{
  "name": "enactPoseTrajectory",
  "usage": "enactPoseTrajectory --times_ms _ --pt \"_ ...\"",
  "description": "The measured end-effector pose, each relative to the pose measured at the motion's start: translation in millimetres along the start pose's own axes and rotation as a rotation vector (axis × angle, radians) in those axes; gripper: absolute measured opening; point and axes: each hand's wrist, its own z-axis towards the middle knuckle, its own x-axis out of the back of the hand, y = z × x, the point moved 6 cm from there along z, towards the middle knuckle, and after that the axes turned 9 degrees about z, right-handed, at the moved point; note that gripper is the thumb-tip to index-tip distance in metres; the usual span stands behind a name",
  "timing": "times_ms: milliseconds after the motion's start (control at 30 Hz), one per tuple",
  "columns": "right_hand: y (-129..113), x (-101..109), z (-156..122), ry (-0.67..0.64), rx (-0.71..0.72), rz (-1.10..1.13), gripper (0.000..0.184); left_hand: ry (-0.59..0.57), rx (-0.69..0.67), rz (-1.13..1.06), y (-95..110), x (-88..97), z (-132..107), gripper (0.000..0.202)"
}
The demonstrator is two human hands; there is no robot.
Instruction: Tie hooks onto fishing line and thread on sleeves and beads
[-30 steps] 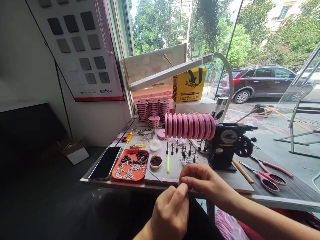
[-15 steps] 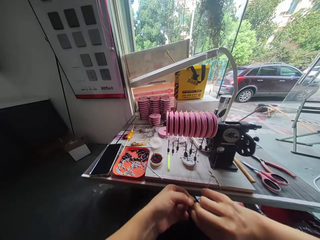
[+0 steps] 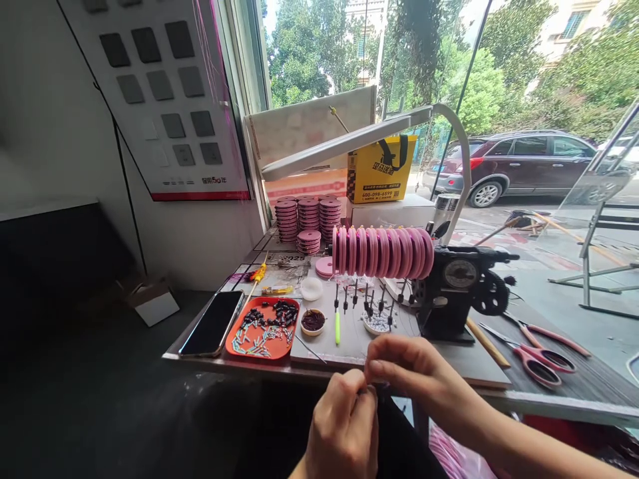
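Observation:
My left hand (image 3: 343,426) and my right hand (image 3: 409,369) meet just in front of the table's near edge, fingertips pinched together on something too small to make out, perhaps a thin line. Behind them on the grey mat (image 3: 349,336) lie a small white dish of beads (image 3: 377,324) and a green-tipped tool (image 3: 336,326). A row of pink spools (image 3: 382,251) is mounted on a black winding machine (image 3: 456,286), with small black pieces hanging below the spools.
An orange tray of small parts (image 3: 262,329), a phone (image 3: 212,324), a small dish of dark bits (image 3: 313,321) and stacked pink spools (image 3: 307,216) sit left. Red scissors (image 3: 536,359) lie right. A white desk lamp (image 3: 349,140) arches overhead; a yellow bag (image 3: 382,167) stands behind.
Both hands dropped below the table edge half a second ago, then rose again to the edge, still pinched together. The view shifted slightly.

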Motion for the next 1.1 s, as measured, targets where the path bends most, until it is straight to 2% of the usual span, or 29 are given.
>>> enactPoseTrajectory --times_ms 67,167,200,233,267,300,367,400,433,467,500,567,633,767,867,933,1033,1100 --pt "0.2 1.6 4.3 -0.001 -0.003 -0.015 0.033 0.019 -0.184 0.077 7.1 0.6 2.5 0.020" --pt "2.2 3.7 5.8 -0.011 -0.007 -0.046 0.035 -0.025 -0.428 0.102 15.7 0.4 7.6 0.020" --pt "2.8 4.5 4.6 -0.013 -0.002 -0.064 0.035 -0.058 -0.460 0.078 16.8 -0.1 9.6 0.021" --pt "3.5 5.6 2.4 -0.012 0.000 -0.075 0.034 -0.105 -0.437 0.017 15.8 -1.0 12.6 0.022" --pt "3.7 7.0 -0.8 -0.007 0.010 -0.105 0.031 -0.180 -0.332 -0.090 11.1 -3.8 16.5 0.022" --pt "1.8 7.7 -5.1 -0.013 0.057 -0.165 0.026 -0.287 -0.111 -0.257 0.9 -10.0 19.8 0.020" --pt "-7.1 2.7 -17.8 -0.106 0.265 -0.427 0.010 -0.551 0.532 -0.688 -22.0 -33.3 9.6 0.011" --pt "-10.6 -3.5 -26.4 -0.190 0.401 -0.620 0.009 -0.669 0.859 -0.889 -26.4 -44.8 -3.2 0.006" --pt "-11.6 -10.4 -35.9 -0.277 0.539 -0.821 0.015 -0.760 1.087 -1.032 -25.3 -52.6 -13.7 0.003" --pt "-10.4 -16.3 -45.0 -0.347 0.667 -1.000 0.021 -0.824 1.232 -1.126 -22.9 -57.5 -20.6 0.003" --pt "-7.9 -20.1 -52.2 -0.389 0.768 -1.131 0.026 -0.864 1.299 -1.182 -20.9 -60.7 -23.6 0.003" --pt "-4.6 -22.6 -60.7 -0.370 0.917 -1.256 0.030 -0.900 1.353 -1.228 -19.3 -64.3 -26.0 0.004" --pt "-3.0 -23.2 -64.8 -0.319 1.021 -1.267 0.034 -0.917 1.400 -1.251 -18.0 -65.7 -27.7 0.006" --pt "1.9 -24.7 -63.8 -0.333 1.008 -1.254 0.043 -0.925 1.384 -1.232 -17.1 -64.4 -25.9 0.005" --pt "1.7 -28.7 -62.9 -0.438 0.932 -1.214 0.050 -0.857 1.214 -1.135 -22.3 -58.9 -14.6 0.001" --pt "-3.0 -28.2 -58.1 -0.441 0.814 -1.082 0.054 -0.776 1.061 -1.050 -26.0 -52.2 -5.2 0.004" --pt "-9.8 -15.1 -39.7 -0.234 0.513 -0.744 0.045 -0.614 0.765 -0.843 -26.0 -39.4 3.4 0.008" --pt "-6.3 -3.8 -26.2 -0.088 0.272 -0.447 0.035 -0.444 0.547 -0.636 -21.0 -29.7 3.0 0.012"
